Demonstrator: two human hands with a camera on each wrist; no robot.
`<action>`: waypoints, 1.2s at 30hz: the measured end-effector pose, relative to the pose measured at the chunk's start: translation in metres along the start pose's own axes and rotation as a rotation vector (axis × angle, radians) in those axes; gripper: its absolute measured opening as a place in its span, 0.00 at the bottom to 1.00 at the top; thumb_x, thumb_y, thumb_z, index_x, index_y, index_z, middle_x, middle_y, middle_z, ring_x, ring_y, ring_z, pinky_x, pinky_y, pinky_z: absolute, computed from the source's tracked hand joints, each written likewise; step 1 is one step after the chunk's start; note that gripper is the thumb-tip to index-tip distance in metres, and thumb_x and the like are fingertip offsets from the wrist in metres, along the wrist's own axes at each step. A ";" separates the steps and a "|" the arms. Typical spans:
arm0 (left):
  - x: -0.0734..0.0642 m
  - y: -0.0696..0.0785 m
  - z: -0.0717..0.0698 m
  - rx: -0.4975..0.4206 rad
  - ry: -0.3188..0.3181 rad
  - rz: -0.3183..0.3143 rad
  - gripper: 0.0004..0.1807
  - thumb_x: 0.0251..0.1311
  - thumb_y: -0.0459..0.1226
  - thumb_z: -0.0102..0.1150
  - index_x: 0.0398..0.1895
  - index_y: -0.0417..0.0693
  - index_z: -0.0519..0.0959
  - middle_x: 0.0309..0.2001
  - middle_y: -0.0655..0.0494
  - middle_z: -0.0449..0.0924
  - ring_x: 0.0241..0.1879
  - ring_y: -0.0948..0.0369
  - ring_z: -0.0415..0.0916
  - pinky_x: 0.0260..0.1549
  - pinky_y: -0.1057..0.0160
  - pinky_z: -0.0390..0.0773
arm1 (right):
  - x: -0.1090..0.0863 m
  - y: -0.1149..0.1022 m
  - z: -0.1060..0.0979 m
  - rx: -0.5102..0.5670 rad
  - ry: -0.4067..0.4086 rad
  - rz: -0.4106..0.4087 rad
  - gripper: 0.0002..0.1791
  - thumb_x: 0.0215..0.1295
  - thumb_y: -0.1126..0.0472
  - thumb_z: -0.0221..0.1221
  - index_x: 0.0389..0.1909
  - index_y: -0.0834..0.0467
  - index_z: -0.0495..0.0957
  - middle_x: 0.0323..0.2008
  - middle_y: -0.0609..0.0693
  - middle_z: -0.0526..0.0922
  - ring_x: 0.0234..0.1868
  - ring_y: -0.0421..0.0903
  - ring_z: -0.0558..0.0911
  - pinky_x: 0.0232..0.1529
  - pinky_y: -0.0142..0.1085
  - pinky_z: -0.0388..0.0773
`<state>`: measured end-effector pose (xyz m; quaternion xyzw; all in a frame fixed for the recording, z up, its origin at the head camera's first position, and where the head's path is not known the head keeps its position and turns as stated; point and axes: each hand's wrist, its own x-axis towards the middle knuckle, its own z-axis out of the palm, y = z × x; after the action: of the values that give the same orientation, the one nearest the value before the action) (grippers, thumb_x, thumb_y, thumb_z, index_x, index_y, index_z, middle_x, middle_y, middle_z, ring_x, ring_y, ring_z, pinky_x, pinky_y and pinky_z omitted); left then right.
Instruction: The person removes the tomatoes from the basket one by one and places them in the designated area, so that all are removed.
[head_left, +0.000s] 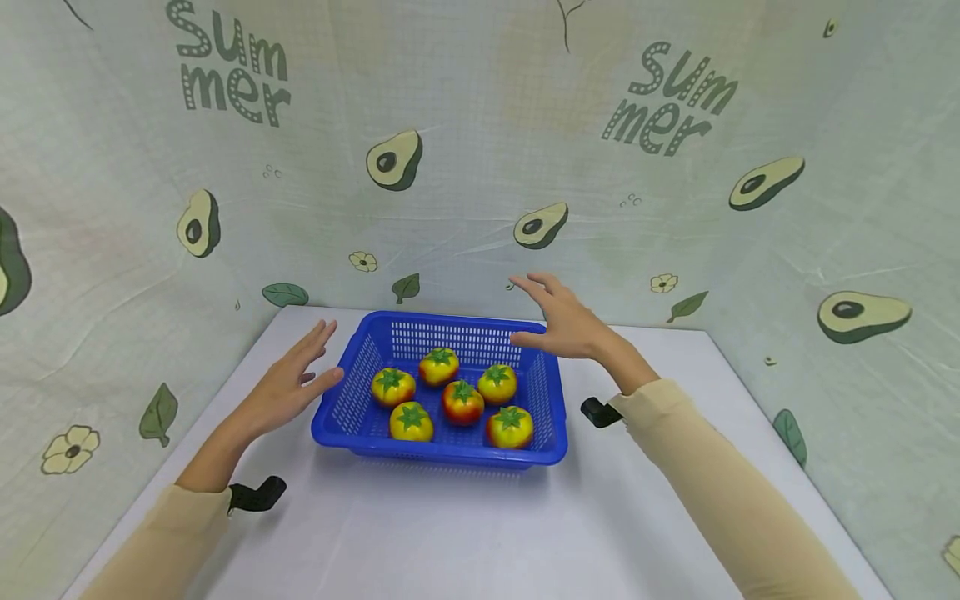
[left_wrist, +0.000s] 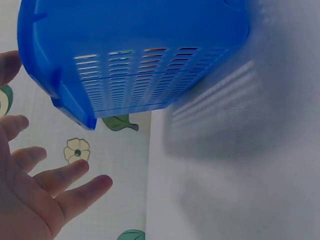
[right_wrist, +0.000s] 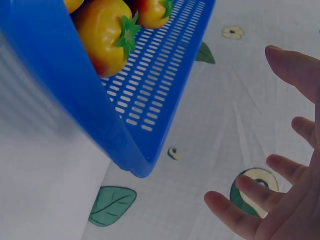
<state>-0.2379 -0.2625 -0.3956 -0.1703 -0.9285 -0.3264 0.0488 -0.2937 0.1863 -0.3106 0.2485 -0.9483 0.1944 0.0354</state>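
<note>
A blue slotted plastic basket [head_left: 450, 452] stands on the white table. Inside it lie several glossy yellow-and-red fruits [head_left: 462, 403] with green leafy tops; whether they are tomatoes or persimmons I cannot tell. My left hand [head_left: 288, 387] is by the basket's left rim, fingers extended and thumb toward the rim. In the left wrist view its spread fingers [left_wrist: 82, 192] hold nothing beside the basket wall [left_wrist: 135, 30]. Over the back right corner hovers my right hand [head_left: 566, 325], thumb apart from the fingers. The right wrist view shows that palm empty, away from the basket's corner [right_wrist: 137, 162].
Behind and at both sides of the table [head_left: 442, 533] hangs a pale cloth [head_left: 465, 100] printed with avocados, leaves, flowers and lettering. A small black device is strapped at each wrist, the left one [head_left: 258, 494] over the table and the right one [head_left: 600, 412] beside the basket.
</note>
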 end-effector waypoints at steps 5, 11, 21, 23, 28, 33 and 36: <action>-0.001 -0.006 0.006 -0.070 -0.008 0.008 0.44 0.78 0.46 0.58 0.88 0.57 0.47 0.87 0.39 0.41 0.75 0.30 0.63 0.62 0.34 0.75 | 0.008 -0.005 0.007 0.039 -0.031 -0.021 0.51 0.67 0.44 0.70 0.85 0.48 0.55 0.84 0.61 0.52 0.81 0.67 0.59 0.72 0.71 0.65; -0.002 -0.014 0.012 -0.119 -0.012 0.030 0.41 0.78 0.45 0.58 0.88 0.59 0.51 0.86 0.40 0.43 0.74 0.30 0.64 0.61 0.33 0.76 | 0.020 -0.012 0.016 0.085 -0.071 -0.043 0.49 0.68 0.46 0.70 0.85 0.49 0.57 0.83 0.60 0.54 0.80 0.64 0.61 0.73 0.67 0.67; -0.005 -0.022 0.016 -0.176 -0.039 0.055 0.36 0.77 0.42 0.60 0.84 0.53 0.60 0.86 0.43 0.46 0.72 0.30 0.67 0.61 0.31 0.77 | 0.037 -0.022 0.031 0.130 -0.121 -0.073 0.48 0.69 0.48 0.70 0.84 0.50 0.57 0.82 0.60 0.54 0.81 0.61 0.59 0.75 0.64 0.66; -0.004 -0.024 0.018 -0.183 -0.048 0.066 0.35 0.77 0.42 0.61 0.84 0.53 0.62 0.86 0.43 0.47 0.72 0.30 0.68 0.61 0.31 0.76 | 0.039 -0.023 0.034 0.128 -0.124 -0.084 0.48 0.69 0.48 0.70 0.84 0.50 0.57 0.82 0.60 0.55 0.81 0.61 0.59 0.76 0.64 0.65; -0.003 -0.026 0.019 -0.192 -0.067 0.078 0.33 0.77 0.41 0.60 0.82 0.52 0.65 0.86 0.44 0.47 0.71 0.30 0.69 0.61 0.31 0.77 | 0.044 -0.027 0.041 0.127 -0.128 -0.115 0.48 0.69 0.50 0.71 0.84 0.51 0.58 0.81 0.60 0.57 0.81 0.60 0.60 0.78 0.61 0.64; -0.003 -0.029 0.019 -0.207 -0.085 0.099 0.30 0.77 0.40 0.60 0.79 0.51 0.69 0.86 0.43 0.48 0.70 0.30 0.70 0.61 0.31 0.77 | 0.050 -0.031 0.049 0.154 -0.141 -0.129 0.47 0.69 0.51 0.71 0.84 0.52 0.58 0.80 0.60 0.59 0.80 0.59 0.60 0.78 0.59 0.64; -0.002 -0.029 0.020 -0.212 -0.087 0.112 0.27 0.77 0.39 0.60 0.77 0.50 0.71 0.85 0.43 0.50 0.71 0.30 0.69 0.63 0.30 0.75 | 0.055 -0.033 0.054 0.163 -0.155 -0.127 0.47 0.69 0.50 0.70 0.84 0.51 0.59 0.80 0.59 0.59 0.80 0.58 0.61 0.78 0.59 0.64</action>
<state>-0.2452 -0.2719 -0.4286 -0.2399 -0.8792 -0.4116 0.0082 -0.3236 0.1136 -0.3401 0.3246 -0.9115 0.2484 -0.0459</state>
